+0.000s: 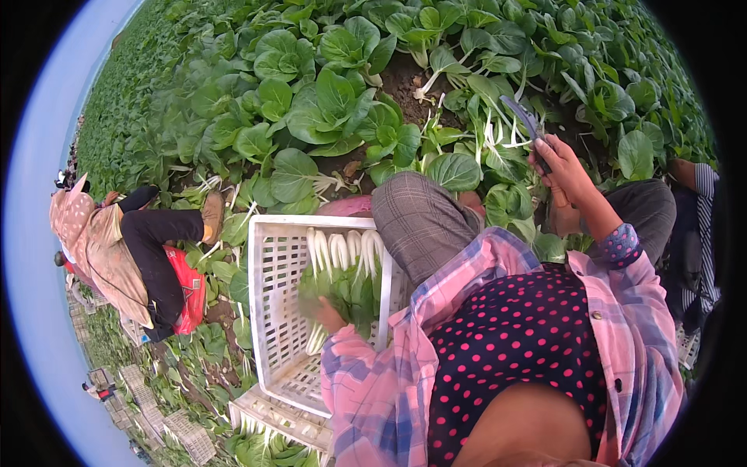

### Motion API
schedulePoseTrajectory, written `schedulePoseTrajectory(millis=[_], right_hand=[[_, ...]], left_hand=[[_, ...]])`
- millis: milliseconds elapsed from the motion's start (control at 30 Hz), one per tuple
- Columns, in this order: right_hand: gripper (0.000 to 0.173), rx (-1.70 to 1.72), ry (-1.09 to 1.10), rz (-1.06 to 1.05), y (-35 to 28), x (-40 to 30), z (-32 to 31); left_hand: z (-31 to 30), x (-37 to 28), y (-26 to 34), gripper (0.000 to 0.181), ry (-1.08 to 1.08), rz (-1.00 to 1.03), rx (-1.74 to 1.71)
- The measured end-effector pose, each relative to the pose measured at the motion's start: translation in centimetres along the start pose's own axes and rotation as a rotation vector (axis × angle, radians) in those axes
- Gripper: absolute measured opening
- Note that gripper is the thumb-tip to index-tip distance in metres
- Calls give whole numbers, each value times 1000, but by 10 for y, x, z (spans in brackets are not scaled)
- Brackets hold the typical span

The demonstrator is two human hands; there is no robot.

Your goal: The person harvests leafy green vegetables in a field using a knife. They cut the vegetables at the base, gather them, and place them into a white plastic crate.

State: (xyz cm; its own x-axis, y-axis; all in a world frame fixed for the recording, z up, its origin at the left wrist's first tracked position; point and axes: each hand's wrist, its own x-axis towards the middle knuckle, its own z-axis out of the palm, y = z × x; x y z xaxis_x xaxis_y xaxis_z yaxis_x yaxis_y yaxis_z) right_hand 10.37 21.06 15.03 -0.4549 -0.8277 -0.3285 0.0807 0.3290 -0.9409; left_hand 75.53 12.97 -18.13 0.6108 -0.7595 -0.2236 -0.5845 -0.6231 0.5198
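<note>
A curved harvesting knife (pixel 523 118) is gripped in my right hand (pixel 559 166), its blade pointing up and left over the plants. Part of a wooden handle shows below the fingers. My left hand (pixel 330 316) reaches into a white plastic crate (pixel 279 365) and rests among green leaves, blurred; its fingers are partly hidden, so its grip is unclear. Bunches of bok choy (pixel 341 248) lie in the crate with white stalks toward the far wall. More white stalks (pixel 316 340) show just below my left hand.
Growing bok choy (pixel 332 102) fills the ground ahead, with cut plants (pixel 433 82) on bare soil. Another crate (pixel 280 411) stands below mine. A co-worker (pixel 111 257) sits at left beside a red bag (pixel 189 292). Another person's striped sleeve (pixel 707 233) shows at right.
</note>
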Motion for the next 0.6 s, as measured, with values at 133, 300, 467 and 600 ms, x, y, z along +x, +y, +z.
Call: schedulePoseTrajectory(millis=[133, 300, 467, 600], right_hand=[[25, 176, 31, -20, 20, 67, -1], [27, 136, -59, -9, 13, 143, 58], [27, -231, -264, 112, 98, 205, 95], [30, -549, -365, 168, 179, 202, 114]], left_hand=[[-65, -42, 73, 58, 162, 63, 288], [-132, -59, 260, 23, 374, 453, -800], [-102, -162, 480, 19, -281, 1000, -685], [5, -205, 562, 15, -830, 1263, -86]])
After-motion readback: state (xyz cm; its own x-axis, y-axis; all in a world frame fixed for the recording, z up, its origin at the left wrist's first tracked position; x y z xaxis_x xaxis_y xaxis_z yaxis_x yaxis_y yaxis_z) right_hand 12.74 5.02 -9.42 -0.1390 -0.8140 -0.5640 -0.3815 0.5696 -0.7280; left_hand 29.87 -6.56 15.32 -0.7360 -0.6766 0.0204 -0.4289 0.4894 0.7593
